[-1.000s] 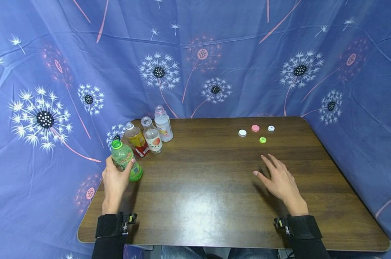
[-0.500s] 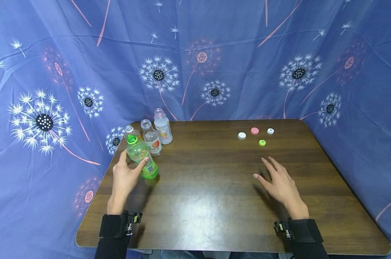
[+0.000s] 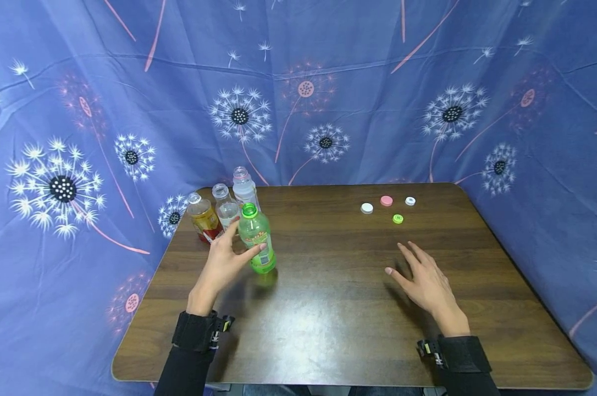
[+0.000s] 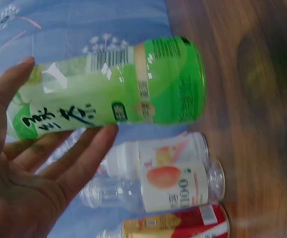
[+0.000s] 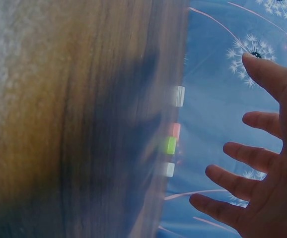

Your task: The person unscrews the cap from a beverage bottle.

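Observation:
My left hand (image 3: 225, 263) grips a green plastic bottle (image 3: 259, 242) around its upper body, thumb on one side and fingers on the other. The bottle stands nearly upright and uncapped, its shadow falling on the wood beneath it. In the left wrist view the green bottle (image 4: 108, 87) shows its label and barcode, with the fingers under it. My right hand (image 3: 429, 286) hovers over the right half of the table, fingers spread and holding nothing. Ahead of it lie a green cap (image 3: 398, 219), a pink cap (image 3: 386, 201) and two white caps (image 3: 366, 208).
At the table's back left stand three uncapped bottles: one with a yellow and red label (image 3: 205, 220), a clear one with a peach label (image 3: 224, 206), and a whitish one (image 3: 244, 187). A blue dandelion-print cloth (image 3: 377, 121) hangs behind the wooden table (image 3: 338, 308).
My left hand has carried the green bottle rightward from the table's left edge, past the front of the other bottles. My right hand has stayed almost still.

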`<state>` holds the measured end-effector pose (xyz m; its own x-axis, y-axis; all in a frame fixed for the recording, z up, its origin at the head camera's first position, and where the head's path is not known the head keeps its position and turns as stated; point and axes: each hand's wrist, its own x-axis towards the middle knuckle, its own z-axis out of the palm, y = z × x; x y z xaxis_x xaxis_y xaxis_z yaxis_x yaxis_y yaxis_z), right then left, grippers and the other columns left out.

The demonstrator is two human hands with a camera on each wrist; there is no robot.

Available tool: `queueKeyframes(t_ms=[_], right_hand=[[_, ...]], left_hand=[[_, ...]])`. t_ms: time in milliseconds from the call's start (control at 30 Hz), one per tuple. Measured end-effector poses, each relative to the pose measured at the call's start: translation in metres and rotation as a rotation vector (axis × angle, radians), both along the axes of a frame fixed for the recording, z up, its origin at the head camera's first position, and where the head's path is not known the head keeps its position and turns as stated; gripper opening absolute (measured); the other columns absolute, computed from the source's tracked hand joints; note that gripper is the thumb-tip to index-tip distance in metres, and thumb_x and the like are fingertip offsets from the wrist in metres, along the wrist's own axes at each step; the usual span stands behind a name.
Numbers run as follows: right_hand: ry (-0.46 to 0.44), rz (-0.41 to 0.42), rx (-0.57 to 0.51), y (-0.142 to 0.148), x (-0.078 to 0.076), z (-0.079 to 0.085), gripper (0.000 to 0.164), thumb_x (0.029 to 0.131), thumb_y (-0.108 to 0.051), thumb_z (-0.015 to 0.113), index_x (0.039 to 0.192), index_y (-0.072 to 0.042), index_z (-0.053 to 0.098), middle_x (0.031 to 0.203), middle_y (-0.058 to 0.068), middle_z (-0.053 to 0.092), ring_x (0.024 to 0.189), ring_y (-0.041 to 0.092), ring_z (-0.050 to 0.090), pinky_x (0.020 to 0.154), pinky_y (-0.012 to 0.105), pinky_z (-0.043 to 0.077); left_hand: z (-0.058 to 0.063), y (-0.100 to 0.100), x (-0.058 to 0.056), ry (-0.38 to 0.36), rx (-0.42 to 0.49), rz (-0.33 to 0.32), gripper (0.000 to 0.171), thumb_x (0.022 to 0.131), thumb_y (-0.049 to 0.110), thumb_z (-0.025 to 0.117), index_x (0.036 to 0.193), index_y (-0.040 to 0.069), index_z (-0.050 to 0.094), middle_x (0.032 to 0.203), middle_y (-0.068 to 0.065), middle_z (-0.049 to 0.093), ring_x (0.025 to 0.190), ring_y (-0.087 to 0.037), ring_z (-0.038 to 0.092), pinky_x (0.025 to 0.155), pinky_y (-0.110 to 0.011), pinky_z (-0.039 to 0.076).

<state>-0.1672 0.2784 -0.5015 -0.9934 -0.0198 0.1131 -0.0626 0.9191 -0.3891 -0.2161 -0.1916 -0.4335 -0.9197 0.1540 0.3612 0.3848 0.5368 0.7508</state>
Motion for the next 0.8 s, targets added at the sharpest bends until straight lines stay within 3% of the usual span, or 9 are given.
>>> queueKeyframes(t_ms=[67,367,467,667,800], right_hand=[[-0.003,0.003,-0.001,-0.001,0.000,0.000,0.086,0.094,-0.069,0.052,0.162,-0.024,0.025,0.165,0.021,0.024,0.145,0.054,0.028,0.097,0.084,0.031],[-0.011,0.001,-0.004,-0.004,0.001,-0.001,0.086,0.094,-0.070,0.052,0.162,-0.025,0.024,0.165,0.021,0.025,0.146,0.053,0.028,0.097,0.085,0.030],[-0.007,0.001,-0.005,-0.005,0.000,-0.001,0.086,0.094,-0.070,0.052,0.162,-0.024,0.026,0.165,0.021,0.026,0.145,0.054,0.029,0.097,0.084,0.031],[-0.013,0.001,0.003,-0.006,0.000,0.000,0.086,0.093,-0.071,0.051,0.161,-0.024,0.026,0.165,0.021,0.026,0.146,0.054,0.028,0.099,0.084,0.030],[-0.018,-0.002,0.010,-0.007,0.000,0.001,0.087,0.093,-0.073,0.049,0.161,-0.024,0.026,0.165,0.021,0.026,0.145,0.054,0.028,0.098,0.084,0.030]], left_hand=[[0.001,0.006,-0.002,-0.001,-0.006,-0.047,0.065,0.085,0.038,0.082,0.140,0.020,0.053,0.122,-0.005,0.070,0.102,-0.022,0.073,0.078,-0.033,0.062],[-0.006,0.041,-0.006,-0.047,-0.054,-0.197,0.067,0.085,0.045,0.080,0.142,0.027,0.049,0.119,0.004,0.071,0.105,-0.016,0.072,0.086,-0.044,0.060],[-0.011,0.059,-0.004,-0.080,-0.067,-0.255,0.066,0.086,0.045,0.079,0.143,0.029,0.048,0.122,0.007,0.070,0.110,-0.015,0.070,0.089,-0.039,0.060],[-0.019,0.088,0.000,-0.220,0.016,-0.388,0.069,0.088,0.041,0.078,0.147,0.029,0.044,0.132,0.005,0.064,0.123,-0.017,0.064,0.088,-0.026,0.059],[-0.020,0.100,0.000,-0.232,0.036,-0.408,0.071,0.088,0.042,0.078,0.148,0.028,0.043,0.134,0.004,0.063,0.126,-0.020,0.062,0.086,-0.024,0.059]])
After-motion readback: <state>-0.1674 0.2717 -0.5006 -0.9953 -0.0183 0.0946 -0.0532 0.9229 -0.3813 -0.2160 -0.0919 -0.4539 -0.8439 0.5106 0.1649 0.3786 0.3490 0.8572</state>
